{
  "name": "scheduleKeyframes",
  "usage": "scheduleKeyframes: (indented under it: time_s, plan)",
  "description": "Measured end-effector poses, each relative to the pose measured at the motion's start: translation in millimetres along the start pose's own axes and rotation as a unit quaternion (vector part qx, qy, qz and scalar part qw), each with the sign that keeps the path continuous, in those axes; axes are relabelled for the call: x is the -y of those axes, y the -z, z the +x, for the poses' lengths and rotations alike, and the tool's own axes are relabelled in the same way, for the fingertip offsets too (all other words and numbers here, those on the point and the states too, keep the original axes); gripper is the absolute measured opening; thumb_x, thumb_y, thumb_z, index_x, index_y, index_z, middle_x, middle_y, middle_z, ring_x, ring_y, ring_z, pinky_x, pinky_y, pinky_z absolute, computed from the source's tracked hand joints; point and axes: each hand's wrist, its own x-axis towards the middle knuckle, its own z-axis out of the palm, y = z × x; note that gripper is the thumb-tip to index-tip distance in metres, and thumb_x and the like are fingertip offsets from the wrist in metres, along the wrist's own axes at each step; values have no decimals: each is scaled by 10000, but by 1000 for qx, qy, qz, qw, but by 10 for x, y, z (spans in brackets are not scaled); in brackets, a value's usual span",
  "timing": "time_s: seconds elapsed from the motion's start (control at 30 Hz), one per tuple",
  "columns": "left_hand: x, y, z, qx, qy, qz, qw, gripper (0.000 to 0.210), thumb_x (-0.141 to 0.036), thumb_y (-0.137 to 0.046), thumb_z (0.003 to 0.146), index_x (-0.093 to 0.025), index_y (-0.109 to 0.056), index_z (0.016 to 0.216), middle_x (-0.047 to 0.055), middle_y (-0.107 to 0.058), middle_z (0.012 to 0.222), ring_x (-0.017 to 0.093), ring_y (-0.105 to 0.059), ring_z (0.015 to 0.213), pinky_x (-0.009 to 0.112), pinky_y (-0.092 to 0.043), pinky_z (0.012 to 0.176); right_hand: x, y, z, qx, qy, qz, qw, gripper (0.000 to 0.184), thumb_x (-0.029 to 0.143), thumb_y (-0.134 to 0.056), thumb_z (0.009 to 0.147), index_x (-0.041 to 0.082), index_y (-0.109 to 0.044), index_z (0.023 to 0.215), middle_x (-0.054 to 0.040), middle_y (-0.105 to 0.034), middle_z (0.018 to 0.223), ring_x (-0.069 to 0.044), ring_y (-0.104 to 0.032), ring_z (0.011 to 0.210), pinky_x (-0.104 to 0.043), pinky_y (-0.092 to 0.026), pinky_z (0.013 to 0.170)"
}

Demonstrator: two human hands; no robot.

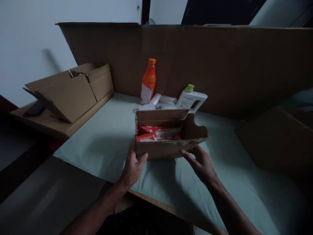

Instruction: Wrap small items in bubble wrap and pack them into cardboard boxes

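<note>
Against box (161, 150), hands (132, 165) (thumbs (143, 158) nearside)

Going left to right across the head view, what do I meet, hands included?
Large brown cardboard box with angled panels → the person's left hand → small open brown cardboard box between both hands → the person's right hand → dim brown cardboard piece.

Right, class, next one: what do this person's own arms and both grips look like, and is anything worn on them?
The left grip and right grip are bare human hands, without gloves. The left forearm and right forearm are bare too, narrowing towards the wrists, with no sleeves in view. Some fingers are hidden, so rings can't be ruled out.
</note>
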Motion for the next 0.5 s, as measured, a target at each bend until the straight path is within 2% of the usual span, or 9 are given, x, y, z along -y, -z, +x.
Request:
scheduleKeyframes:
  time_s: [0.2, 0.3, 0.4, 0.5]
  plan:
    - [69, 623, 219, -142, 25, 90, 985, 529, -410, -655, 847, -171, -567, 1310, 130, -686, 1221, 268, -653, 1151, 413, -500, 1053, 135, -893, 811, 116, 63, 73, 989, 489, 541, -684, 832, 166, -608, 1135, -120, -724, 1107, -250, -682, 949, -382, -575, 800]
    - [117, 850, 289, -202, 27, 101, 974, 578, -401, -650, 850, -171, -526, 1365, 140, -665, 1260, 270, -650, 1161, 418, -512, 1049, 206, -1357, 1207, 161, 109, 96, 976, 529, 521, -679, 822, 156, -588, 1194, -124, -705, 1156, -250, -667, 995, -395, -565, 858]
    - [185, 1001, 285, -213, 14, 100, 972, 690, -386, -639, 866, -208, -404, 1490, 147, -537, 1461, 280, -553, 1328, 439, -438, 1145, 247, -1745, 1485, 156, 125, 95, 975, 560, 457, -645, 850, 169, -542, 1319, -134, -664, 1264, -264, -645, 1080, -420, -558, 901]
    - [272, 1107, 258, -221, 16, 136, 966, 895, -394, -715, 813, -223, -269, 1570, 155, -383, 1590, 310, -400, 1465, 476, -331, 1223, 196, -2028, 1553, 117, 133, 71, 982, 546, 393, -603, 885, 198, -516, 1388, -131, -641, 1321, -283, -605, 1182, -457, -537, 970]
